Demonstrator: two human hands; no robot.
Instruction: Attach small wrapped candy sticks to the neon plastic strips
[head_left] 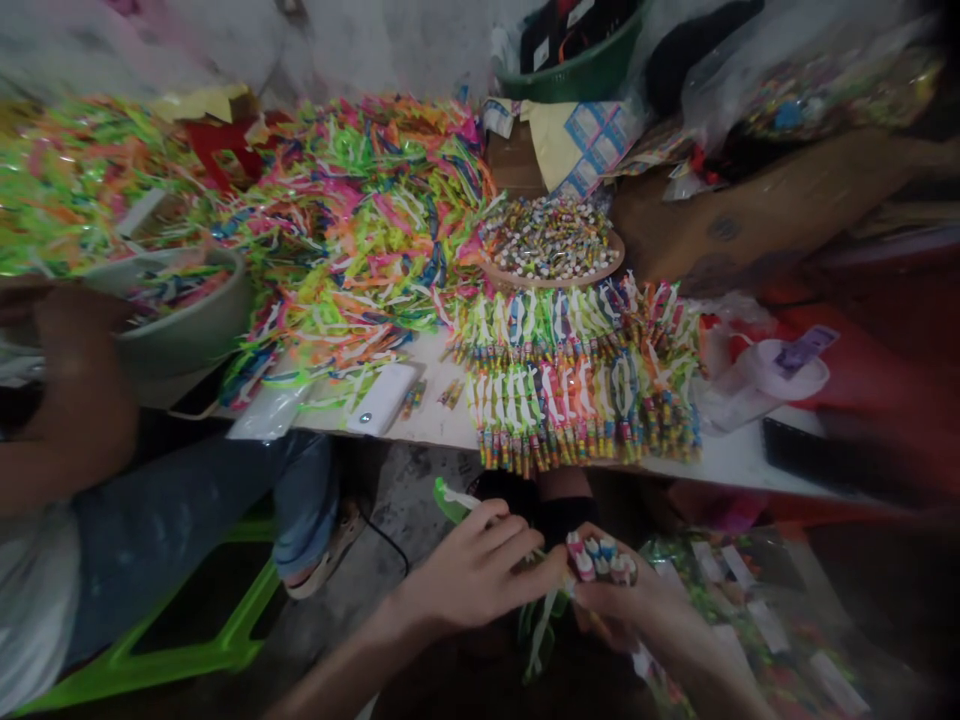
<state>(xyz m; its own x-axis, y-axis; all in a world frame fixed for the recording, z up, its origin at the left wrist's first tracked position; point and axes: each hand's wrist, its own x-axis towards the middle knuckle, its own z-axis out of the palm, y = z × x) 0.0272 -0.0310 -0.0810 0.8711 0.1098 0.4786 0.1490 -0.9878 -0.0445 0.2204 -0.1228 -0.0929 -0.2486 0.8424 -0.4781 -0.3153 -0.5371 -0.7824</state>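
Below the table edge [420, 425], the right hand [630, 600] clamped a cluster of small capped toys [600, 560] while the left hand [472, 575] pinched a green strip [452, 500] against them, seemingly mid-bundling, needing a steady wrap.

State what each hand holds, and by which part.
Right hand grips a bunch of small candies by their lower ends. Left hand pinches a green strip near its middle.
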